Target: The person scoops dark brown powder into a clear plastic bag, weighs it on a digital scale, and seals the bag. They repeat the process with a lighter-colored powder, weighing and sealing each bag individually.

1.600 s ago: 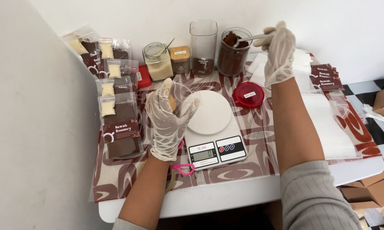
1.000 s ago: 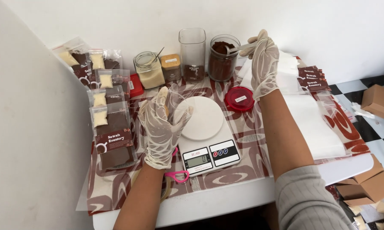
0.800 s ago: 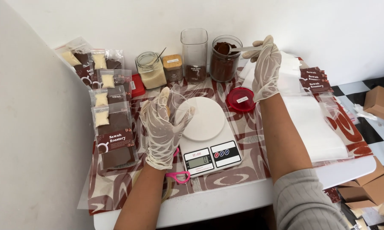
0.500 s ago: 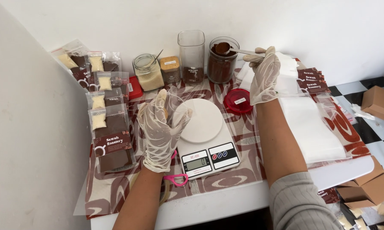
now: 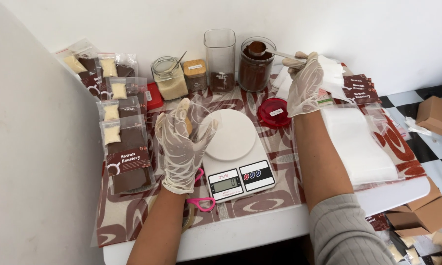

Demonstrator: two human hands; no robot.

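My gloved left hand (image 5: 181,142) holds a small clear plastic pouch (image 5: 201,114) upright, just left of the white kitchen scale (image 5: 233,149). My gloved right hand (image 5: 304,83) grips a metal spoon (image 5: 267,51) heaped with dark brown powder, lifted over the rim of the round glass jar (image 5: 254,66) of the same powder. The jar's red lid (image 5: 275,112) lies on the mat beside the scale's round platform.
Filled brown and cream pouches (image 5: 123,142) lie in a row at left. At the back stand a jar of pale grains (image 5: 170,78), a small gold-lidded jar (image 5: 195,74) and a tall clear container (image 5: 220,59). White sheets (image 5: 358,142) and brown labels (image 5: 359,89) lie at right. Pink scissors (image 5: 201,201) rest near the front edge.
My right hand has lifted the spoon out of the brown powder jar with a heap on it. My left hand has kept the pouch beside the scale.
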